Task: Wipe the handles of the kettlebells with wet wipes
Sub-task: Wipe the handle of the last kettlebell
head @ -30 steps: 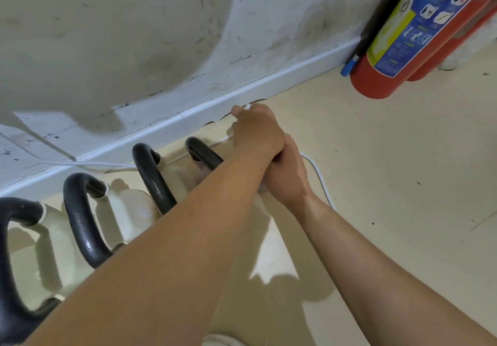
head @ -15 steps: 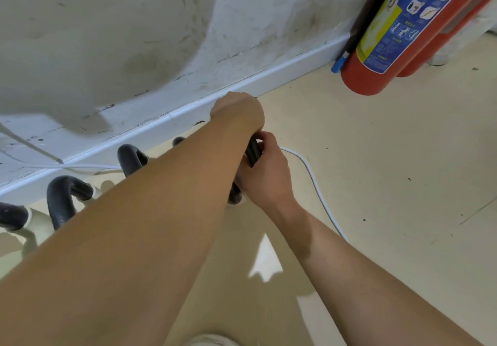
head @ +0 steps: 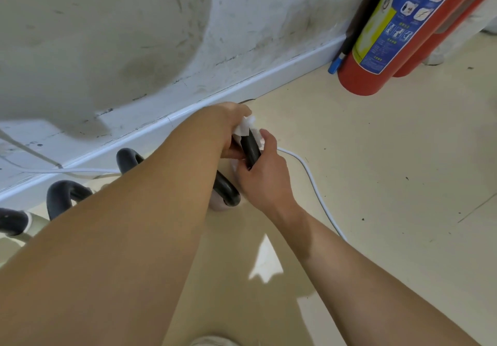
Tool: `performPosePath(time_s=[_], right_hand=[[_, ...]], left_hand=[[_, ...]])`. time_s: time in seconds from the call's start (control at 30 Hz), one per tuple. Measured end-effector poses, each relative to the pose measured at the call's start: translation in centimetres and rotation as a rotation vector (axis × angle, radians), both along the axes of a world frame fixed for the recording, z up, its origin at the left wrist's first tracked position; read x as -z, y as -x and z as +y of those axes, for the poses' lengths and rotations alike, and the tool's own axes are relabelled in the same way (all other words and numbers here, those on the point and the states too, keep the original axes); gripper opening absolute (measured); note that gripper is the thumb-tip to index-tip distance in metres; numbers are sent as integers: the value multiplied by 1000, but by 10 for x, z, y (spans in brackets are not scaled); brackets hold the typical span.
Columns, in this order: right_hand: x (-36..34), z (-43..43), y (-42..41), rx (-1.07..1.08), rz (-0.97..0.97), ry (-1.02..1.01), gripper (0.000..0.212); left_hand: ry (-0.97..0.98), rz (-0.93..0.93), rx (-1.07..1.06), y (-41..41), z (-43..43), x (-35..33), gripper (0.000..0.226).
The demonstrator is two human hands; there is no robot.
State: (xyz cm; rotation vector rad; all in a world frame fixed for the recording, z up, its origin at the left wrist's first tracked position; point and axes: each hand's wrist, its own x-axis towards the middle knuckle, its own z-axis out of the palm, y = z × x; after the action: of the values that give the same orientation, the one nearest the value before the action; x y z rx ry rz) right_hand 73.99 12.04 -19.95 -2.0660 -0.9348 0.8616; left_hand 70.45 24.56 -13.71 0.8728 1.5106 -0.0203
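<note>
Beige floor (head: 376,184) along skirting board (head: 269,82). End kettlebell handle (head: 250,149) near skirting board, long axis running away from it. At handle's board-side end left hand (head: 228,125) clutches wet wipe (head: 245,128); right hand (head: 266,179) grips handle farther from board. Wipe probably travels toward right hand.

I count four black kettlebell handles (head: 251,152), the row trailing off toward eight o'clock, and one white wet wipe (head: 244,127). My hands make two, left hand (head: 228,123) and right hand (head: 266,177). Two red fire extinguishers (head: 376,50) stand at one o'clock.
</note>
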Motion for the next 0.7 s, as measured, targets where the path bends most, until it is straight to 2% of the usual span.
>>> performPosePath(time_s=[0.1,0.13,0.17,0.2,0.23,0.3,0.37,0.43,0.5,0.57,0.63,0.67,0.7], right_hand=[[1,-2,-2,13,51,33,89],[2,-1,-4,14,62,38,91],[2,0,-5,14,65,41,92],[1,2,-5,10,65,45,94],[1,3,-5,5,65,48,95],[2,3,-6,1,73,41,94],[2,3,-6,-2,72,32,91],[2,2,-7,-1,68,26,89],[1,2,-7,-4,65,19,88],[2,2,-7,-14,45,20,88],[5,3,-6,-16,26,25,91],[7,4,-6,-17,14,22,93],[9,4,-5,-20,10,21,94]], left_hand=[[18,-53,-132,1,6,20,26],[46,-120,-185,2,8,28,14],[150,-216,-298,0,8,31,14],[146,-266,-332,1,2,25,24],[232,-325,-438,0,-2,24,28],[313,-380,-566,-7,-7,24,27],[298,-387,-592,-7,-10,21,25],[234,-358,-532,-7,-8,18,22],[47,-220,-303,-9,-4,17,21],[-280,40,162,-10,-4,17,23],[-608,304,644,-7,-7,16,11],[-736,429,803,-4,-10,19,28],[-831,505,867,0,-14,19,37]])
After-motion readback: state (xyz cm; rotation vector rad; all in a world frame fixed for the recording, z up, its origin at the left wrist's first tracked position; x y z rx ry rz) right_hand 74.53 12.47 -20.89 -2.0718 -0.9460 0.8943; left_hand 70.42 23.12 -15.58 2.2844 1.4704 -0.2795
